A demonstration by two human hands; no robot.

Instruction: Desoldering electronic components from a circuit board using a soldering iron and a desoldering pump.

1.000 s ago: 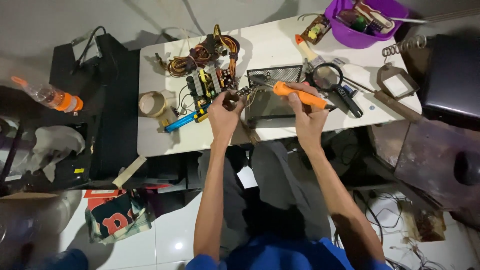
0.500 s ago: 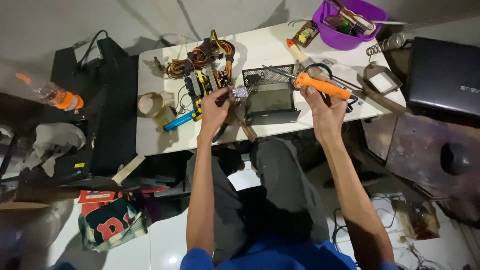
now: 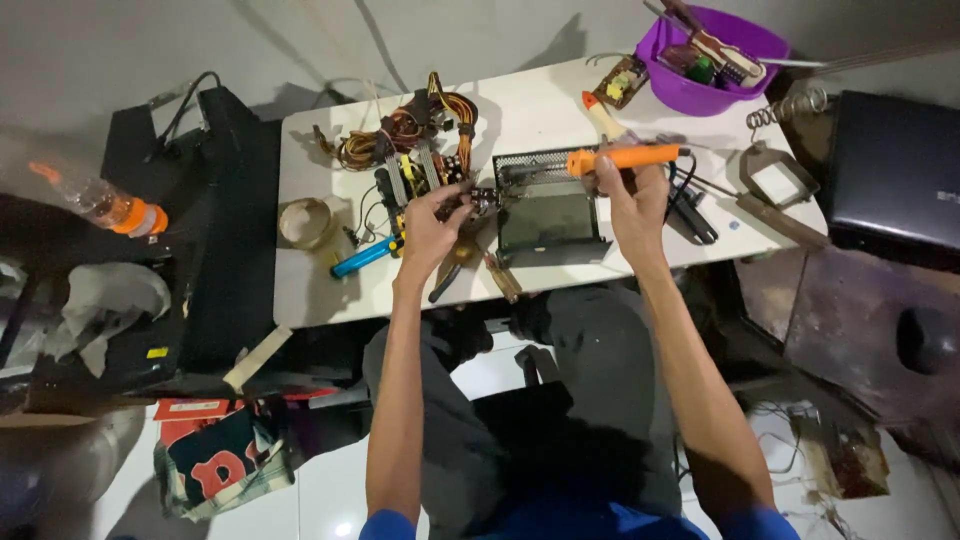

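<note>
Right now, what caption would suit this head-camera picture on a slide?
Seated at a cluttered white table, right hand holds an orange-handled soldering iron while left hand grips a small part.

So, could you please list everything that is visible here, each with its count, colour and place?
table: 1, white, centre
soldering iron: 1, orange handle, in the right hand
small component: 1, dark, at the left fingertips
metal case: 1, dark grey, between the hands
wire bundle: 1, orange, yellow and black, back of the table
tape roll: 1, beige, left part of the table
blue tool: 1, blue handle, left of the left hand
bowl: 1, purple, far right corner, with parts inside
bottle: 1, clear with orange band, far left
black box: 1, black, left of the table
left hand: 1, on the small component
right hand: 1, gripping the soldering iron
</note>
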